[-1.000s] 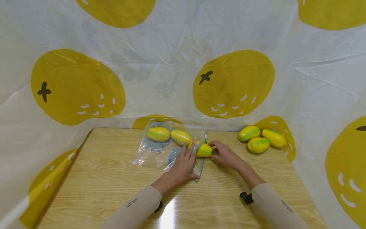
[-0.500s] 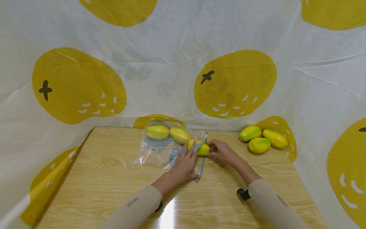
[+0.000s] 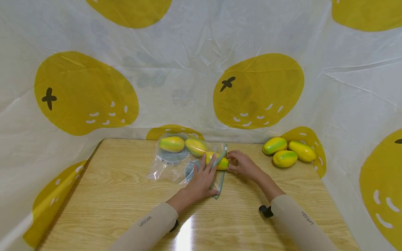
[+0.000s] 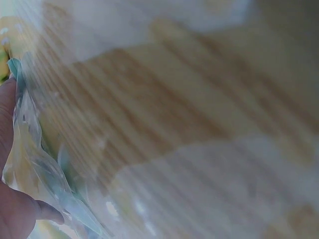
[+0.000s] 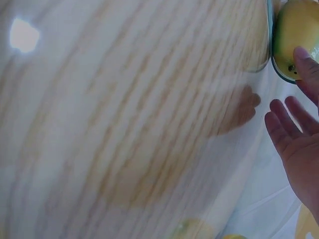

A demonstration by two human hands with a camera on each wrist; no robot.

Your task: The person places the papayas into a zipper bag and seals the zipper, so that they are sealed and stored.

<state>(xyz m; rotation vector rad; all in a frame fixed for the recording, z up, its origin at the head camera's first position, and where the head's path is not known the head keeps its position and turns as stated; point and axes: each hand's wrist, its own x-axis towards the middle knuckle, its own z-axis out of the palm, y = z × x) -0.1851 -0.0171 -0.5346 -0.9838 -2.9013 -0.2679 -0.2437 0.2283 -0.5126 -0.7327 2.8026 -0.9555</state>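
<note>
A clear zip bag [image 3: 169, 175] with grey-blue prints lies flat near the table's back edge. Inside are two yellow-green papayas [image 3: 172, 144], [image 3: 196, 146]. A third papaya [image 3: 224, 163] lies through the bag's mouth, its right end near the greenish zip edge [image 3: 221, 184]. My left hand [image 3: 199, 181] rests on the bag by the mouth, fingers extended, thumb spread near the zip edge. My right hand [image 3: 245, 165] touches the third papaya's right end with its fingertips. In the right wrist view, the thumb lies against that papaya [image 5: 294, 30], the other fingers spread apart from it.
Several papayas [image 3: 284, 159] sit in a cluster at the table's back right corner. A white cloth [image 3: 176, 87] with big yellow fruit prints hangs behind the wooden table [image 3: 125, 195] and along both sides.
My right hand has moved slightly left, and the third papaya has slid further into the bag. The two papayas inside have shifted a little left. My left hand stays in place.
</note>
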